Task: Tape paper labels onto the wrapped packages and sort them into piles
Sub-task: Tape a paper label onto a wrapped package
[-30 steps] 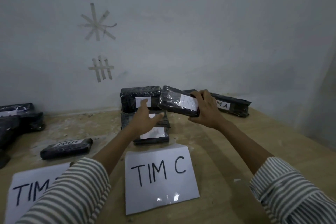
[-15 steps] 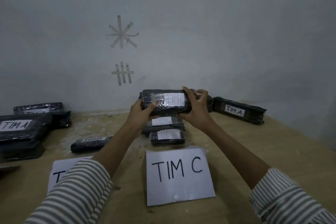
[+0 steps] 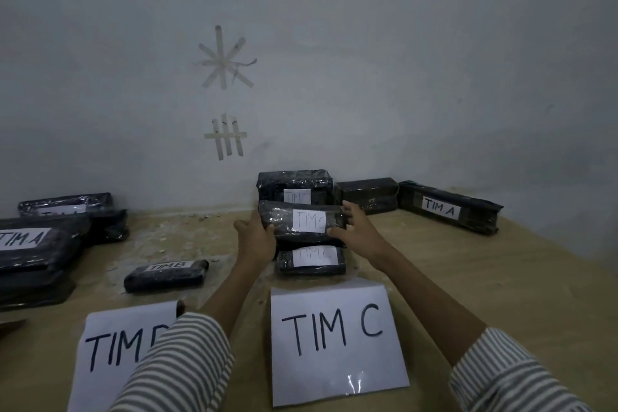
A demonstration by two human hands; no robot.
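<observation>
The left hand (image 3: 255, 237) and right hand (image 3: 357, 232) clasp opposite ends of a black wrapped package (image 3: 284, 222) labelled TIM C. It lies between them, with a second TIM C package (image 3: 311, 261) just below the wrists.

The left hand (image 3: 255, 237) and right hand (image 3: 357, 232) grip the package (image 3: 301, 222) by its ends, at 12 o'clock from the TIM C sheet (image 3: 334, 368).

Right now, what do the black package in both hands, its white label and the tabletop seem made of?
Black wrapped package: glossy plastic film, probably; it wrinkles and glints. White TIM C label on it: matte paper with handwritten letters, seemingly under clear tape, given the sheen. Tan tabletop: likely bare wood or plywood, dull, with pale scuffs.
</observation>
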